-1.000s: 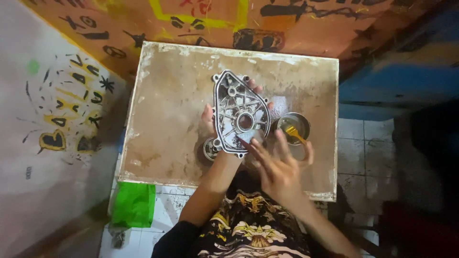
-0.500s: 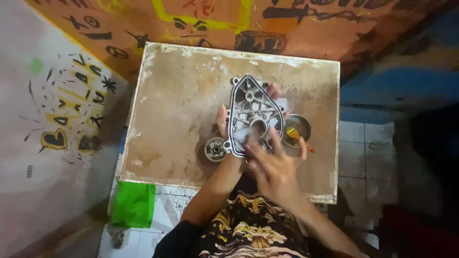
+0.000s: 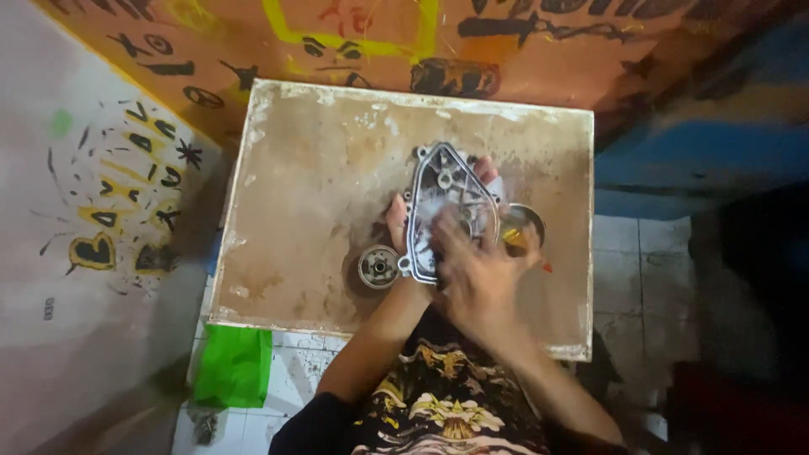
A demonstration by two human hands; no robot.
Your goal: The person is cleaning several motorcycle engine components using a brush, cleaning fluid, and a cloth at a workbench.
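Observation:
A grey metal engine cover, roughly triangular with ribs and round holes, is held up over the brown table. My left hand grips it from behind, fingers showing at its left edge and top right. My right hand lies blurred over its lower front face; whether it holds something small I cannot tell. A round metal bearing-like part lies on the table just left of the cover's lower corner. A small round metal tin with yellow content stands to the right.
The stained table board has pale chipped edges. A green plastic bag lies on the tiled floor at lower left. Painted walls, orange and white, close in behind and left. A small orange-red item lies by the tin.
The cover has stayed in my left hand, shifting slightly. My right hand has moved from the tin side onto the cover's lower face and is blurred with motion.

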